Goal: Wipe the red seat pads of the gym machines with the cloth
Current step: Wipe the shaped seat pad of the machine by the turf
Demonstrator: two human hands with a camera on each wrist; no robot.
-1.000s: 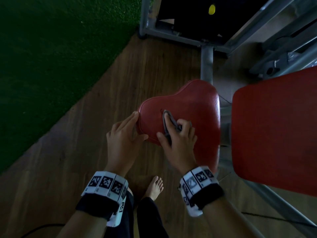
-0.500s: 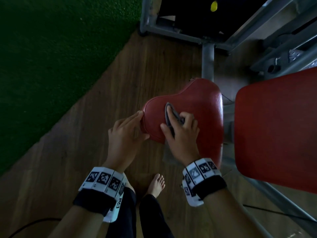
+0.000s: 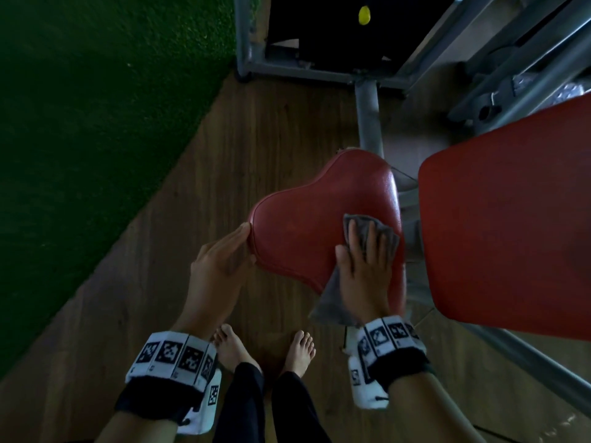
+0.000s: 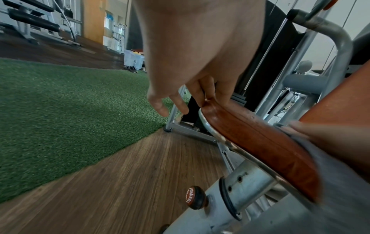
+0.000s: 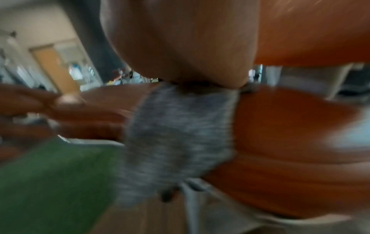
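Note:
A red heart-shaped seat pad point(image 3: 303, 219) point(image 4: 250, 134) sits on a grey post in the middle of the head view. My right hand point(image 3: 364, 260) lies flat on its right side and presses a grey cloth point(image 3: 385, 235) point(image 5: 176, 134) onto it with straight fingers. One corner of the cloth hangs off the near edge. My left hand point(image 3: 224, 254) point(image 4: 190, 95) rests with straight fingers against the pad's left edge. A larger red back pad point(image 3: 511, 225) stands to the right. The right wrist view is blurred.
Grey machine frame tubes point(image 3: 367, 113) run behind and under the seat. A round adjustment knob point(image 4: 195, 197) sticks out of the seat post. Green turf point(image 3: 80, 139) covers the left, wooden floor point(image 3: 271, 129) lies around the seat. My bare feet point(image 3: 297, 350) stand just before it.
My right hand has slid the cloth from the seat's left middle to its right side and flattened out. My left hand's fingers have straightened along the pad's left edge.

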